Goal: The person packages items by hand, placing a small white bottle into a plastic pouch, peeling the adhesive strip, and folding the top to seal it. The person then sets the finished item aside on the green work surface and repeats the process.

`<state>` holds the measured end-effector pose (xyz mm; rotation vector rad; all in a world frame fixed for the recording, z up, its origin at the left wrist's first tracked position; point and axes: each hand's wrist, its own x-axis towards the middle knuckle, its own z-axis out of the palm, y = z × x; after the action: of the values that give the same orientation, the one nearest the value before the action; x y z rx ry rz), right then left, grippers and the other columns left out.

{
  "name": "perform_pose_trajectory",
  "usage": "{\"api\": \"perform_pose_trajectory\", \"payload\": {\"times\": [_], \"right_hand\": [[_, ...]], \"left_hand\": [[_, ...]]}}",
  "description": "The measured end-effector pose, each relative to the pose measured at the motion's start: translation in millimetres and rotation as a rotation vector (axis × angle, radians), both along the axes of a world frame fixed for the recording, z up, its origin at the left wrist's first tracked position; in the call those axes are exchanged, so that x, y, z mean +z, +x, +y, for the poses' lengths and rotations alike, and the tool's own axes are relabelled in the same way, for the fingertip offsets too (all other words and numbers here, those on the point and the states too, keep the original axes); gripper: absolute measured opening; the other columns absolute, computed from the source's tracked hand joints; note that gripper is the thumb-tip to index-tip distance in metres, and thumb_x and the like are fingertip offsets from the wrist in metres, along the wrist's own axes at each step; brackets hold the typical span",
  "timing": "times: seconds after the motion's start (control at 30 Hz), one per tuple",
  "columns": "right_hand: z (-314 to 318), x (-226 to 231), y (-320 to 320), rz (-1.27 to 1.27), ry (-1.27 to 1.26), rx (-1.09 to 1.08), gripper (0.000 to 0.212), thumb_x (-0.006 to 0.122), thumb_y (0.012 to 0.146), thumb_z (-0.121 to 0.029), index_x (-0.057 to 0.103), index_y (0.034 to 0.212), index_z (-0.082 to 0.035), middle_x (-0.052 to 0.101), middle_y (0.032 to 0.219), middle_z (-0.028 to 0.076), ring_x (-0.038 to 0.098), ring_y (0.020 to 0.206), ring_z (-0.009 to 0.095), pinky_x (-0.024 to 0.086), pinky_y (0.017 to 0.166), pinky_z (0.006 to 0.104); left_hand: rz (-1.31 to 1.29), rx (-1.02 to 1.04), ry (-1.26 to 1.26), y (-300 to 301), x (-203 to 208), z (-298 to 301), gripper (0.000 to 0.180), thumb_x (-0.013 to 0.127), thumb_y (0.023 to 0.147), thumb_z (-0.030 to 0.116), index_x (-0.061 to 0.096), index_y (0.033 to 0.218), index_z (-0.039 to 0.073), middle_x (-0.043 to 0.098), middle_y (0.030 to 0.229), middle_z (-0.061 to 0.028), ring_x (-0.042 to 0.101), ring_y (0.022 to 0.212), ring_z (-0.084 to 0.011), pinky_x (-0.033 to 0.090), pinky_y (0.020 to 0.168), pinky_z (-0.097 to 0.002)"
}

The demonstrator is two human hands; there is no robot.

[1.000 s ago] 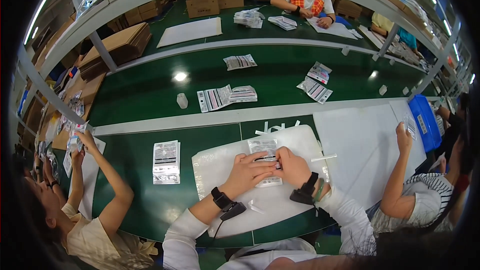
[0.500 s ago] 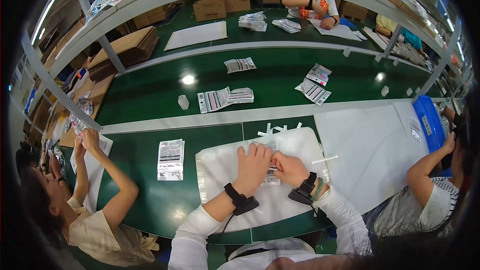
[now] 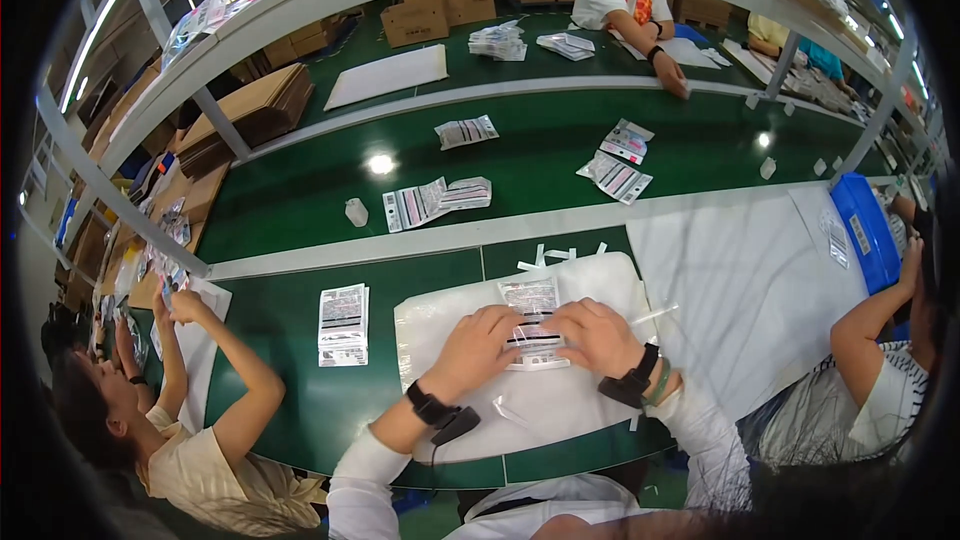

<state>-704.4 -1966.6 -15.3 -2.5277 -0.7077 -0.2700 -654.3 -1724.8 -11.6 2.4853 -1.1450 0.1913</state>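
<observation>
A silvery printed pouch lies on a white padded sheet in front of me. My left hand is at its left edge, thumb and fingertips closed on the film. At the right edge my right hand grips it likewise, fingers bent inward. The fingers cover part of both edges, and whether a thin strip is also between them I cannot make out. A loose white strip is on the sheet below the left hand. Left of the sheet is a stack of similar pouches.
White strips stick up along the sheet's far edge. Beyond a pale rail, more pouches and a small clear bottle sit on the green belt. A blue bin stands at right. Co-workers sit left and right.
My hands have drawn apart to the pouch's two sides, uncovering its upper part and middle. The left hand moved left and down. Across the belt, a person's arm now reaches over the rail.
</observation>
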Motion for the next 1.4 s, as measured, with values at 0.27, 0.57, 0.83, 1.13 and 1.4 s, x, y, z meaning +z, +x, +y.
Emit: {"api": "perform_pose_trajectory", "payload": {"times": [0.27, 0.57, 0.83, 1.13, 1.4], "right_hand": [[-34.1, -9.1, -0.4, -0.055, -0.138, 0.115, 0.047, 0.063, 0.092, -0.033, 0.057, 0.136, -0.021, 0.052, 0.144, -0.006, 0.039, 0.14, 0.021, 0.028, 0.114, 0.0481], [-50.6, -15.5, -1.7, -0.029, -0.141, 0.042, 0.038, 0.062, 0.092, -0.032, 0.064, 0.129, -0.025, 0.06, 0.137, -0.006, 0.041, 0.14, 0.023, 0.024, 0.115, 0.0491], [-3.5, -8.1, -6.7, -0.13, 0.069, -0.042, 0.015, 0.07, 0.083, -0.024, 0.072, 0.094, -0.014, 0.069, 0.098, 0.001, 0.063, 0.096, 0.023, 0.048, 0.086, 0.0393], [33.9, -30.0, -19.4, -0.143, -0.173, -0.044, 0.017, 0.066, 0.083, -0.023, 0.065, 0.087, -0.006, 0.062, 0.085, 0.006, 0.06, 0.086, 0.025, 0.048, 0.079, 0.0392], [-28.4, -23.7, -12.2, 0.213, 0.24, -0.037, 0.012, 0.062, 0.088, -0.016, 0.063, 0.095, -0.007, 0.062, 0.093, 0.013, 0.062, 0.088, 0.029, 0.049, 0.078, 0.042]], "left_hand": [[-0.09, -0.196, 0.184, 3.1, -17.0, 31.6, 0.054, 0.067, 0.088, 0.029, 0.053, 0.14, 0.023, 0.046, 0.15, 0.0043, 0.041, 0.138, -0.0243, 0.035, 0.108, -0.0439], [-0.046, -0.157, 0.246, 1.5, -18.8, 34.3, 0.046, 0.056, 0.095, 0.044, 0.054, 0.139, 0.033, 0.04, 0.155, 0.0073, 0.036, 0.141, -0.0231, 0.027, 0.112, -0.0501], [-0.003, -0.248, 0.279, -0.9, 0.7, 25.6, 0.051, 0.057, 0.09, 0.057, 0.055, 0.137, 0.041, 0.037, 0.156, 0.0066, 0.031, 0.144, -0.0278, 0.024, 0.115, -0.0516], [-0.005, -0.232, 0.273, -3.2, -3.8, 15.3, 0.048, 0.06, 0.087, 0.056, 0.061, 0.131, 0.037, 0.038, 0.155, 0.0062, 0.027, 0.146, -0.0259, 0.021, 0.116, -0.052], [-0.05, -0.17, 0.285, -10.7, -9.0, 7.1, 0.048, 0.056, 0.089, 0.059, 0.056, 0.135, 0.044, 0.039, 0.155, 0.0104, 0.032, 0.144, -0.0225, 0.024, 0.116, -0.0498]]}}
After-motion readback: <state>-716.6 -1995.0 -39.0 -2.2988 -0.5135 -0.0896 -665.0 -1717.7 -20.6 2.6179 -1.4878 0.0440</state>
